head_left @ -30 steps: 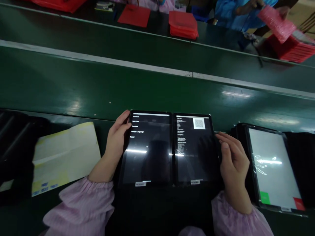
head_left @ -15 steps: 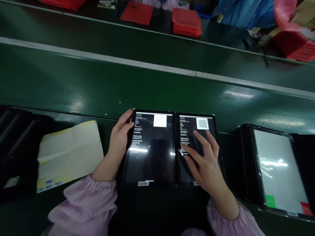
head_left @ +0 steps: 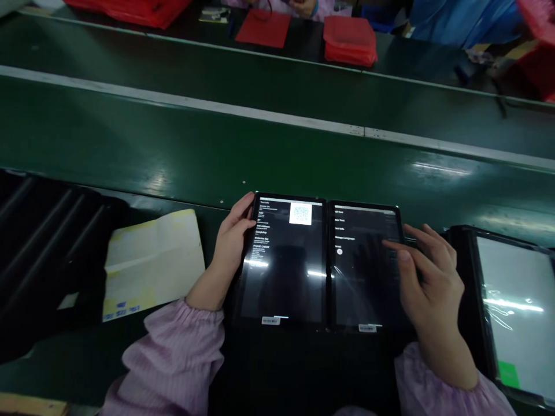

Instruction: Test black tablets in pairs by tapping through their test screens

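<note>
Two dark tablets lie side by side in front of me. The left tablet shows white text and a QR code. My left hand grips its upper left edge, thumb on the front rim and fingers along the side. On the right tablet a short text menu with a small white round mark is lit. Over the right side of that screen is my right hand, holding nothing, its fingers apart and index finger stretched out. I cannot tell whether that fingertip touches the glass.
A creased, yellow-edged paper sheet lies left, beside black stacked items. At right, a tablet with a white screen rests on a dark stack. Beyond the green conveyor are red pouches and another person's hand.
My right hand has moved from the middle of the right tablet to its right side. That screen went from the QR page to a menu. The view shifted; my left hand keeps its grip.
</note>
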{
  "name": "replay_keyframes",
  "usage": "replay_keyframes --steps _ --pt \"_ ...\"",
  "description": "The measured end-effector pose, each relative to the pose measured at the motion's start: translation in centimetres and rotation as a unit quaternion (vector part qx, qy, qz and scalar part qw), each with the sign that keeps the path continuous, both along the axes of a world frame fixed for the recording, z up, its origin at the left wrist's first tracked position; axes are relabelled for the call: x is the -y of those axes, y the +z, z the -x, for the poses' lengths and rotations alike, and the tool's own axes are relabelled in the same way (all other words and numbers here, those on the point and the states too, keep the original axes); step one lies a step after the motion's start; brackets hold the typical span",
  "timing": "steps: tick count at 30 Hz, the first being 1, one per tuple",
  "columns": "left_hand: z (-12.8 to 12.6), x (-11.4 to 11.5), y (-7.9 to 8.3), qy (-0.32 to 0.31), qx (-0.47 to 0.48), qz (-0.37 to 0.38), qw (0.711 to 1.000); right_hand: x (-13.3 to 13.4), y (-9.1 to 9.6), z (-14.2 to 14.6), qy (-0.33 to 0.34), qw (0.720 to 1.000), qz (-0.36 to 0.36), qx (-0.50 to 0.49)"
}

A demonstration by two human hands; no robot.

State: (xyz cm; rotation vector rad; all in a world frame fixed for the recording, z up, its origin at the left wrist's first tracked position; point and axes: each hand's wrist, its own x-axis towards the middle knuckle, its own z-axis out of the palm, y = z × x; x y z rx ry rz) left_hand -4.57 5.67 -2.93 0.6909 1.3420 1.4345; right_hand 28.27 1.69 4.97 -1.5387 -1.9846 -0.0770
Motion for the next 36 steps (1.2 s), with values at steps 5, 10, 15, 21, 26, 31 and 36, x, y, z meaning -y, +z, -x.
replay_keyframes --steps 5,10,15,21,26,31,36 --pt "0.3 0.0 -0.8 -0.049 -0.113 0.000 0.992 -0.9 0.6 0.5 0.024 1.000 0.004 -0.011" --pt "0.2 0.2 -0.6 -0.056 -0.114 -0.011 0.992 -1.7 0.0 0.6 0.030 0.999 0.015 -0.007" --pt "0.2 0.2 0.1 -0.012 -0.054 0.004 0.998 -2.9 -1.7 0.6 0.031 0.998 0.028 0.041" --pt "0.1 -1.2 0.7 0.020 -0.071 0.021 0.997 -3.3 -2.6 0.5 0.027 0.997 0.056 0.046" --pt "-0.3 -2.0 0.6 0.011 -0.109 0.028 0.994 -2.9 -1.3 0.0 0.020 0.999 0.033 0.009" --pt "-0.3 -2.1 0.2 -0.002 -0.116 0.024 0.993 -2.1 0.0 -0.6 0.001 0.999 0.036 -0.006" --pt "-0.1 -1.9 0.5 -0.001 -0.102 0.036 0.994 -1.6 0.6 -0.7 0.011 0.999 0.028 -0.017"
